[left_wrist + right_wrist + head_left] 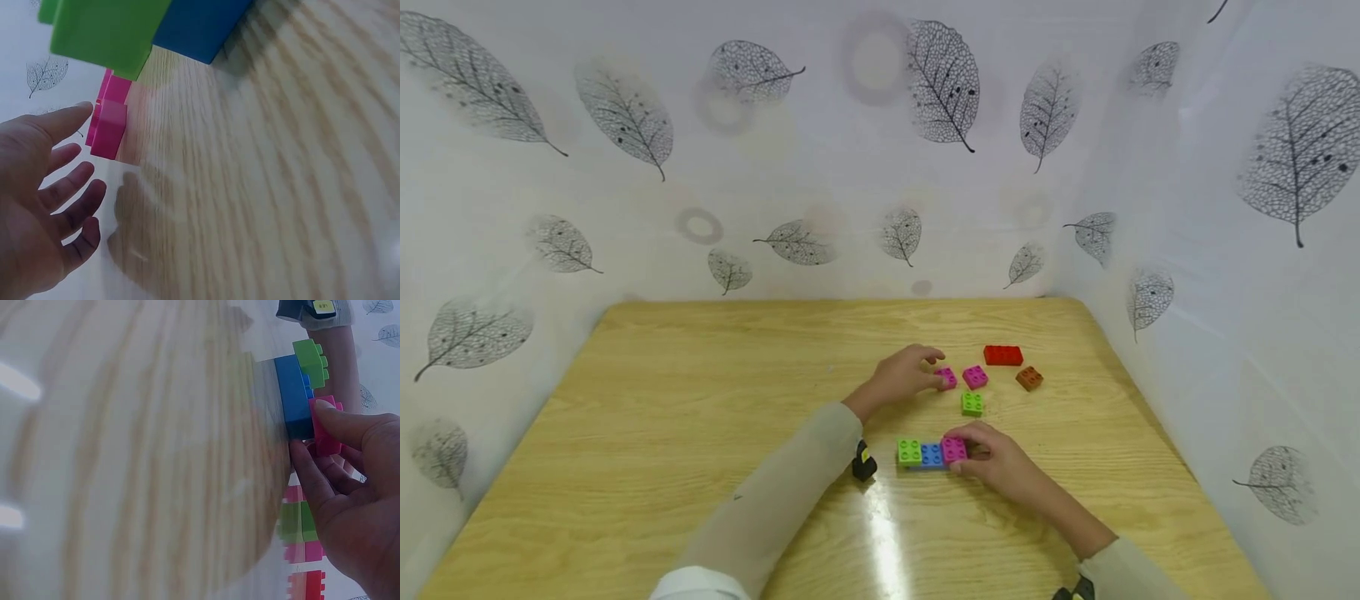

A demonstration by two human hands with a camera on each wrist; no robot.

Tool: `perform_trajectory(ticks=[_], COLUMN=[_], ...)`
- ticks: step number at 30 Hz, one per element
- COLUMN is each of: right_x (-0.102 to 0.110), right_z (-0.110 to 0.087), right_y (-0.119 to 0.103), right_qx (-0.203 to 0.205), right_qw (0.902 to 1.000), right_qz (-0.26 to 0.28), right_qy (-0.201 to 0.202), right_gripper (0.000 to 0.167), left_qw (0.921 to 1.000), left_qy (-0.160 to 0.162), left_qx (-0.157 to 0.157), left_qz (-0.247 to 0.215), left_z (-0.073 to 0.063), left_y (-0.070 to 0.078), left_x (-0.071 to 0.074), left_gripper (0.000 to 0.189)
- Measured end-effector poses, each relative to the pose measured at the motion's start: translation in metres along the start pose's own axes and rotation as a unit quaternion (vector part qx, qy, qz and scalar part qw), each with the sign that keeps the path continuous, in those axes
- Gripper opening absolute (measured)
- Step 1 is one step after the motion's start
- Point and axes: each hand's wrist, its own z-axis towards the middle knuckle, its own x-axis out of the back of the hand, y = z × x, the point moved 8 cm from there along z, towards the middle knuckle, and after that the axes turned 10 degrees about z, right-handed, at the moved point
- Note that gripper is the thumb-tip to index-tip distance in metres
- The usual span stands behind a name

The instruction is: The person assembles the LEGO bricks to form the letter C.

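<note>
In the head view, a blue brick (931,455) lies on the table with a lime green brick (909,452) on its left end and a pink brick (954,450) on its right end. My right hand (1003,462) pinches that pink brick between thumb and fingers; the right wrist view shows the thumb (331,419) on its studded side. Farther back, my left hand (904,375) reaches a second pink brick (947,379), its thumb tip right at the brick. The other left fingers (78,206) are spread and loosely bent, holding nothing.
Right of the left hand lie a third pink brick (975,377), a loose lime green brick (972,405), a long red brick (1003,356) and an orange-brown brick (1030,378). A leaf-patterned white sheet (850,167) rises behind the wooden table (715,375) and along its sides.
</note>
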Motion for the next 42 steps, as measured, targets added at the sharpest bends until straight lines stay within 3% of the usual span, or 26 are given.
perform_trajectory(ticks=[5,11,17,29,35,42], right_x=[-0.001,-0.001,0.0,0.0,-0.001,-0.001], right_z=[0.0,0.001,0.001,0.002,0.002,0.0], right_y=[-0.001,0.0,0.002,-0.001,0.001,0.002], right_qx=[0.004,0.002,-0.004,0.005,0.003,0.005], right_qw=[1.0,1.0,1.0,1.0,1.0,1.0], right_qz=[0.006,0.004,0.005,-0.004,-0.001,0.001], right_qy=[-0.002,0.0,0.005,0.002,-0.001,-0.003], right_gripper=[0.037,0.038,0.039,0.038,0.037,0.038], left_qw=[0.9999,0.9995,0.9991,0.9981,0.9985,0.9991], left_qy=[0.002,-0.002,-0.004,-0.001,-0.01,-0.003], left_qx=[0.013,0.005,0.004,-0.011,-0.014,-0.02], left_qz=[0.007,0.032,0.041,0.061,0.053,0.036], left_z=[0.006,0.011,0.009,0.009,0.002,-0.016], left_y=[0.0,0.001,0.005,0.005,0.006,0.008], left_x=[-0.001,-0.006,-0.007,-0.007,-0.006,0.002], left_gripper=[0.055,0.049,0.033,0.029,0.034,0.035])
